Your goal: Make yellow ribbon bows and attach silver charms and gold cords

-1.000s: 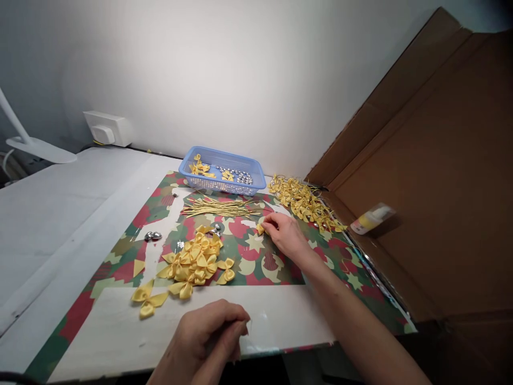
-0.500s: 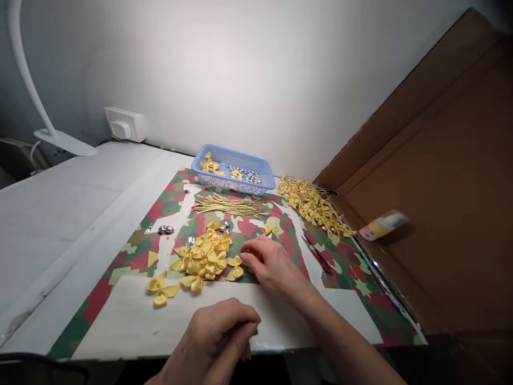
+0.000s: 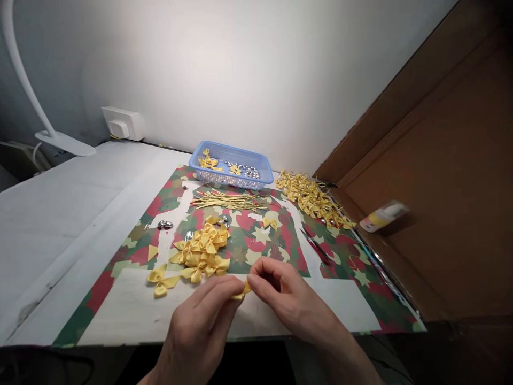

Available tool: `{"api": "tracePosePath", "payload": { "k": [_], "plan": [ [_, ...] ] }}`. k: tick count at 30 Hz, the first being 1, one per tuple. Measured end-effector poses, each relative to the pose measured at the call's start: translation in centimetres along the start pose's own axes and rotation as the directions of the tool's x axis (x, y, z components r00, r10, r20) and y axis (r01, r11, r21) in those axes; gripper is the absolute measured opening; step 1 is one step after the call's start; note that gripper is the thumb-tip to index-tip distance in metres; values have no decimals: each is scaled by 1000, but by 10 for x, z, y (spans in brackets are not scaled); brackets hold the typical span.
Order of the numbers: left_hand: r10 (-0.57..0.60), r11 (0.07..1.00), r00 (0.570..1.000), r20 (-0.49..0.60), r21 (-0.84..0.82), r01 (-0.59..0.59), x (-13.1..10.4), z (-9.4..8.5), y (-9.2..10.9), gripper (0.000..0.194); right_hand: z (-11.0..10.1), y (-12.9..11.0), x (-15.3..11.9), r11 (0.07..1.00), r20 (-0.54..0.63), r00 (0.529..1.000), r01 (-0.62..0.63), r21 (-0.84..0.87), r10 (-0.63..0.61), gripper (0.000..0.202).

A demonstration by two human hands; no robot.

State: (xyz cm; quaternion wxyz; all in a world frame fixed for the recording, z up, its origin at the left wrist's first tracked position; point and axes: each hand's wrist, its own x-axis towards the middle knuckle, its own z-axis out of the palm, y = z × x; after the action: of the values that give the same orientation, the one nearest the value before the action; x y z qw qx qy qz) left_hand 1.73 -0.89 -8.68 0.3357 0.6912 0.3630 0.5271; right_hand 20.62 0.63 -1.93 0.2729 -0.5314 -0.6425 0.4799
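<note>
Between my fingertips is a small yellow ribbon bow (image 3: pixel 240 294), mostly covered by the fingers. My left hand (image 3: pixel 204 315) pinches it from the left, and my right hand (image 3: pixel 282 294) pinches its right end. Left of the hands lies a pile of yellow bows (image 3: pixel 204 248), with one looser bow (image 3: pixel 161 282) at its near edge. Several shiny silver beads (image 3: pixel 165 224) sit beyond the pile on the left. Farther back is a bundle of thin yellow-gold strands (image 3: pixel 228 201). Another single bow (image 3: pixel 270 222) lies beyond my right hand.
A blue plastic basket (image 3: pixel 230 166) by the wall holds bows and silver beads. At the right is a heap of bows with beads and strands (image 3: pixel 310 198). Dark scissors (image 3: pixel 316 247) lie before it. A small bottle (image 3: pixel 383 216) rests against the cardboard (image 3: pixel 436 176).
My right hand has come nearer with a bow from the right edge of the pile. My left hand has risen to meet it, and both hands now hold the bow.
</note>
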Motion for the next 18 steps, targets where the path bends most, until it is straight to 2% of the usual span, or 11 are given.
{"api": "tracePosePath", "payload": {
  "k": [1, 2, 3, 4, 5, 7, 10, 12, 14, 16, 18],
  "plan": [
    [-170, 978, 985, 19, -115, 171, 0, 0, 4, 23, 0, 2, -5, 997, -22, 1000, 6, 83, -4, 31],
    [-342, 910, 938, 59, -229, 346, 1, 1, 8, 16, 1, 4, -9, 985, -52, 999, 19, 173, -10, 31],
    [-485, 804, 868, 108, -335, 492, 2, 1, 12, 14, 1, 7, -13, 966, -78, 997, 34, 257, -14, 32],
    [-578, 692, 800, 164, -421, 586, 4, 1, 17, 19, 3, 10, -17, 946, -93, 995, 49, 322, -20, 33],
    [-632, 604, 749, 198, -479, 637, 6, 1, 22, 26, 4, 13, -20, 930, -92, 995, 56, 363, -24, 33],
    [-674, 510, 698, 241, -532, 676, 9, 2, 31, 37, 9, 16, -25, 928, -80, 997, 50, 369, -22, 28],
    [-682, 481, 672, 289, -516, 709, 9, 1, 40, 41, 14, 13, -28, 942, -103, 995, 45, 332, -11, 23],
    [-676, 510, 673, 300, -468, 722, 7, -1, 40, 42, 15, 9, -29, 934, -100, 995, 36, 354, -1, 25],
    [-667, 590, 701, 255, -395, 705, 4, -5, 36, 44, 14, 8, -30, 920, -68, 998, 8, 393, 20, 26],
    [-639, 671, 745, 194, -333, 662, 2, -10, 30, 36, 14, 10, -32, 912, -32, 999, -25, 410, 42, 26],
    [-599, 711, 775, 200, -312, 630, 2, -14, 24, 26, 14, 13, -34, 909, -18, 998, -41, 416, 53, 23]
  ]
}}
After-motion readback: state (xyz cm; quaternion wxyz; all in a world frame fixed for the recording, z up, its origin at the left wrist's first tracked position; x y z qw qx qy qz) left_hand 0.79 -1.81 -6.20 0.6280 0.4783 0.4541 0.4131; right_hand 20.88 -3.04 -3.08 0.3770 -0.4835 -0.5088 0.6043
